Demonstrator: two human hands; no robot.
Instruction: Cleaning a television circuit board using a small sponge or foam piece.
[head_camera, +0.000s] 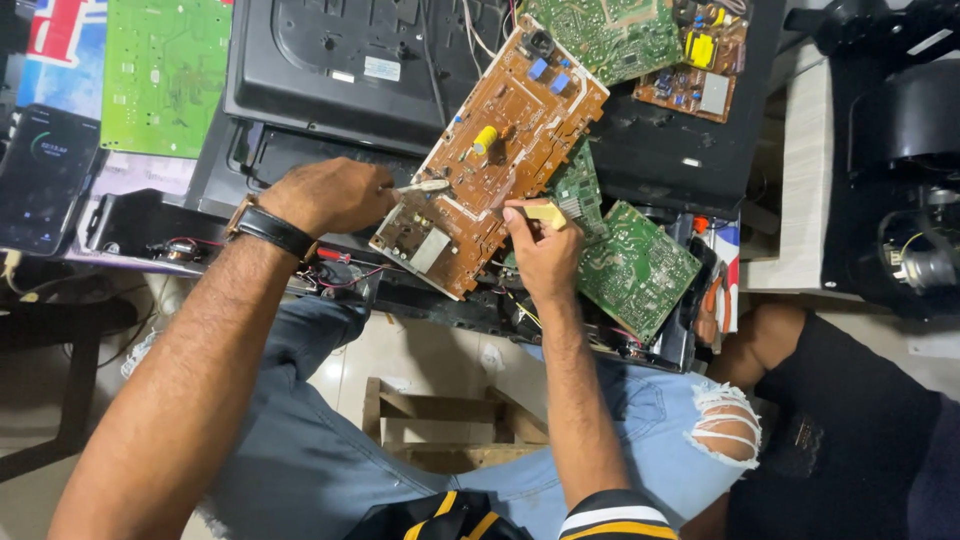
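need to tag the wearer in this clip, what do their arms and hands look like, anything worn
Both forearms are bare, no gloves. The left hand has a wristwatch with a black strap and gold-coloured case. The right hand wears nothing; by that elbow shows a black sleeve cuff with white and yellow stripes.

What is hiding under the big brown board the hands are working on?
Under the brown circuit board a green circuit board pokes out at the right, and black plastic casing shows around the rest. What lies beneath the brown board's middle is covered and cannot be seen.
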